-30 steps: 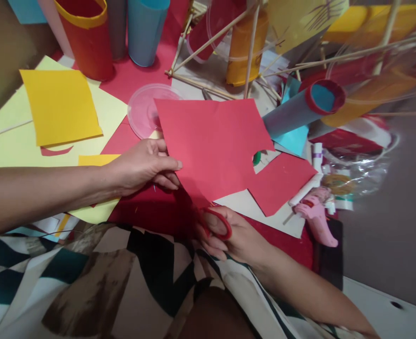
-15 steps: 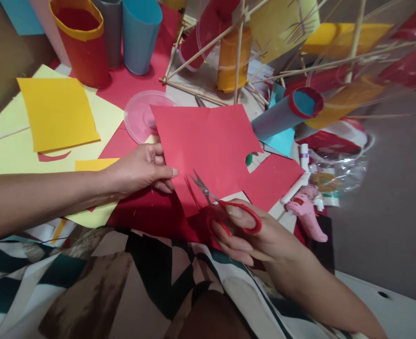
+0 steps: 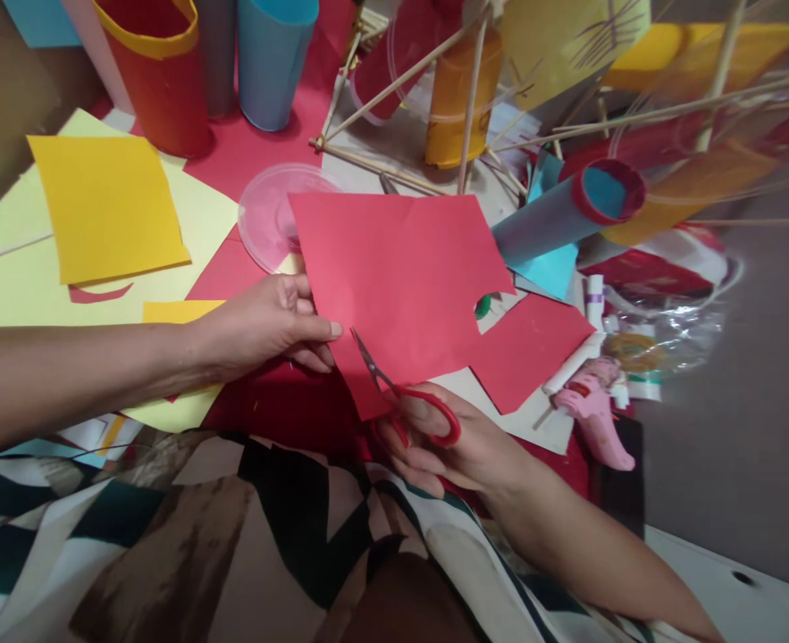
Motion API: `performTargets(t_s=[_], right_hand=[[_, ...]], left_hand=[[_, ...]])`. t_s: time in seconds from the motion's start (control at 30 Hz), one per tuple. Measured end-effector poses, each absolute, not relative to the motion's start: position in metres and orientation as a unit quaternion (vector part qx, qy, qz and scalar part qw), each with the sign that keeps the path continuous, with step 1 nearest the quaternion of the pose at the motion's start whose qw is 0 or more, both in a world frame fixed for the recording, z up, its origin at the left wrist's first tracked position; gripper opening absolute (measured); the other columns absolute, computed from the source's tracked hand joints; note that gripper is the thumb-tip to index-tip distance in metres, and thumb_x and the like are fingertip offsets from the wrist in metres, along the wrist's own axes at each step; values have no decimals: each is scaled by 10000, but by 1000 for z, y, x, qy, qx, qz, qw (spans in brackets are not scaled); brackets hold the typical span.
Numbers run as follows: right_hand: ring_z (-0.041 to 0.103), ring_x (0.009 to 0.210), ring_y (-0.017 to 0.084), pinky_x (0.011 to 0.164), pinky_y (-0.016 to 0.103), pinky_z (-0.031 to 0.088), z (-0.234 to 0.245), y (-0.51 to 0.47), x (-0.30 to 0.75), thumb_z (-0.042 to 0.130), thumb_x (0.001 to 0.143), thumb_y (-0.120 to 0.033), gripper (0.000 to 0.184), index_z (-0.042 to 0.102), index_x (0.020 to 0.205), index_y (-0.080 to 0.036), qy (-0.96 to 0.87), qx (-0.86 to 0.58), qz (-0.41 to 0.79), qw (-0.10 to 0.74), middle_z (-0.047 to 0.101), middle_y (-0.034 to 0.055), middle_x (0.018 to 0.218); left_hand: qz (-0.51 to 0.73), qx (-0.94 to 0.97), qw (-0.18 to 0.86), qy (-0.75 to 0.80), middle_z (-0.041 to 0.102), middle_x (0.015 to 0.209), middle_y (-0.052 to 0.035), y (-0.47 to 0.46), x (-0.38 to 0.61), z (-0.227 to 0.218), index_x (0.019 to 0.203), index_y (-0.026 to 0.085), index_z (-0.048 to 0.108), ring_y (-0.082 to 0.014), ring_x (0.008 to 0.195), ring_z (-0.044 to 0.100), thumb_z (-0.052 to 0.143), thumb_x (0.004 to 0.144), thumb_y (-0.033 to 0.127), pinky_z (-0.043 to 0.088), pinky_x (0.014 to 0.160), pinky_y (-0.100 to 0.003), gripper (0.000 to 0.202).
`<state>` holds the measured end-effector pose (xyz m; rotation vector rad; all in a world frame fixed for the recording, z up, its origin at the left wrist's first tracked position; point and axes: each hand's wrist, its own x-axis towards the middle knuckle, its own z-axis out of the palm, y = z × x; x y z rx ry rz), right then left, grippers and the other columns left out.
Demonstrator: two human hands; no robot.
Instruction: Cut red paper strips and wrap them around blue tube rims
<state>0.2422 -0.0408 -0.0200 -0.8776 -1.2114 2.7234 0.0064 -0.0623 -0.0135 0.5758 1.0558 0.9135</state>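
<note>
My left hand [image 3: 293, 321] pinches the left edge of a red sheet of paper [image 3: 400, 277], thumb on top and fingers underneath. A notch is cut into the sheet's right side. My right hand [image 3: 448, 442] grips a pair of scissors [image 3: 384, 382] by its red handles. The blades lie over the lower left part of the sheet, nearly closed, with the tips pointing up and left toward my left thumb. Whether the blades touch the paper I cannot tell. A smaller red paper piece [image 3: 534, 348] lies to the right of the sheet.
Yellow paper [image 3: 109, 210] and a pink plastic lid [image 3: 266, 214] lie to the left. Paper tubes, including a red one [image 3: 159, 89] and a blue one [image 3: 277, 62], stand behind. A stick frame [image 3: 394, 80] rises at the back. A pink glue gun [image 3: 595, 411] lies at right.
My right hand has moved left with the scissors, and their blades have come closer together. The left hand keeps its hold on the sheet. The view has shifted slightly.
</note>
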Motion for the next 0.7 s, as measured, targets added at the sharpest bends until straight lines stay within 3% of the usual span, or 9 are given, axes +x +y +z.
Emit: performTargets(t_s=[0.2,0.33,0.53,0.7], right_hand=[[405,330,54,412,191,329,-19,-39,242,613,900,-619,536,450,625,-189,-477,-310,822,-22,400,-88,407],[398,333,55,418,188,334,-18,-35,241,586,904,-653,539,538,675,-168,-517,-329,790,-41,411,-83,391],[419,389,53,423,185,330,-31,-32,241,518,991,-552,523,443,629,-183,-512,-264,818,2,417,-69,457],[408,365,50,401,189,297,-38,-34,243,583,962,-536,478,490,666,-173,-491,-276,826,27,380,-88,478]], left_hand=[[399,254,744,472,687,553,26,-63,8,-8,767,142,628,-75,513,681,621,854,7,556,556,-110,161],[385,255,744,483,712,592,-1,-64,8,-7,811,136,635,-93,540,695,625,863,22,586,586,-147,126],[401,252,741,476,710,605,-6,-64,7,-10,810,143,642,-115,565,704,633,835,23,621,634,-213,123],[414,252,745,457,716,616,0,-65,6,-10,814,150,650,-116,555,708,668,810,27,613,618,-198,124]])
